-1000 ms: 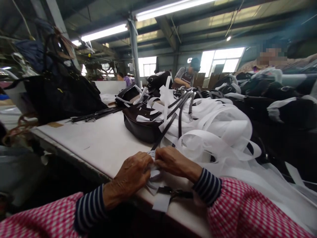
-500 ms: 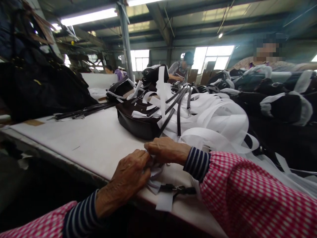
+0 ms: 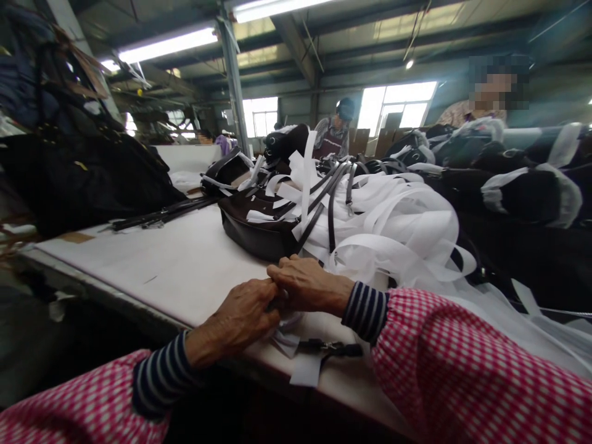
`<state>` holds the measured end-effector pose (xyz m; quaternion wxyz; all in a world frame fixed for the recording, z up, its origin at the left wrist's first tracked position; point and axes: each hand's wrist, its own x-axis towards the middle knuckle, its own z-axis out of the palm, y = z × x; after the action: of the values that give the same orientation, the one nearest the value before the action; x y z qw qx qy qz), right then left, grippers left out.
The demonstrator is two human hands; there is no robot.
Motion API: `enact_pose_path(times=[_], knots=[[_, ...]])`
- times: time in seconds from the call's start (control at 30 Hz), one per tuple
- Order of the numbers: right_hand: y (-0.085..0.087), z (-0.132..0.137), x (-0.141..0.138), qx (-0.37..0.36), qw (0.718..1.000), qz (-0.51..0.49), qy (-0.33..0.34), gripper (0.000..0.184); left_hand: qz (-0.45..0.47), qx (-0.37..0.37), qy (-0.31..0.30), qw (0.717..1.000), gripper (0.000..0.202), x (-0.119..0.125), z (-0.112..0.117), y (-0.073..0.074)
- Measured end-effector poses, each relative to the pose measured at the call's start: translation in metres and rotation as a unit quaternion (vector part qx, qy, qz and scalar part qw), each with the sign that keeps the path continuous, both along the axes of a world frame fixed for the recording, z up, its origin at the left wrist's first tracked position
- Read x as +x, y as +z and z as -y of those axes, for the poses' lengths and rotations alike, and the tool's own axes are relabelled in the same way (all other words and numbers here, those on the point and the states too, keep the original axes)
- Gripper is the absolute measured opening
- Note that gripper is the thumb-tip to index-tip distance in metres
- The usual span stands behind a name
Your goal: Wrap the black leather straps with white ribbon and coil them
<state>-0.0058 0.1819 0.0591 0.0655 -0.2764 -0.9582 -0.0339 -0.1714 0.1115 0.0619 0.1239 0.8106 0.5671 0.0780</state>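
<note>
My left hand (image 3: 247,311) and my right hand (image 3: 308,283) meet over the table's front edge, fingers closed and pressed together. A crumpled white wrapping strip (image 3: 287,342) shows between and below them, and both hands pinch it; the exact grip is hidden by the fingers. Just below lies a black strap with a metal clasp (image 3: 330,346), a flat white piece (image 3: 305,370) hanging at the table edge beside it. Right behind my hands rests a dark handbag (image 3: 254,231) with white strips on its handles and metal fittings.
Loose white strips (image 3: 402,225) heap up on the right of the white tabletop (image 3: 185,253). Black straps (image 3: 161,213) lie at the back left, near large black bags (image 3: 83,172). More wrapped bags (image 3: 522,191) pile up at right. Two people stand across the table.
Both hands stay together at nearly the same place, the left wrist a little higher. The view has shifted slightly. The person at the back now stands more upright.
</note>
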Motion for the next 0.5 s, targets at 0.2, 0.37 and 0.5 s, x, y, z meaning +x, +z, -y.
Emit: enact_pose_path(times=[0.2, 0.37, 0.5], knots=[[-0.006, 0.007, 0.003, -0.012, 0.999, -0.025, -0.033, 0.027, 0.049, -0.051, -0.038, 0.997, 0.018, 0.002, -0.009, 0.016], [-0.011, 0.010, 0.009, -0.025, 0.998, -0.035, -0.051, 0.020, 0.067, -0.092, -0.104, 0.988, 0.024, -0.002, -0.021, 0.024], [-0.014, 0.010, 0.011, -0.050, 0.996, -0.054, -0.056, 0.019, -0.009, -0.097, -0.115, 0.989, 0.023, 0.003, -0.026, 0.030]])
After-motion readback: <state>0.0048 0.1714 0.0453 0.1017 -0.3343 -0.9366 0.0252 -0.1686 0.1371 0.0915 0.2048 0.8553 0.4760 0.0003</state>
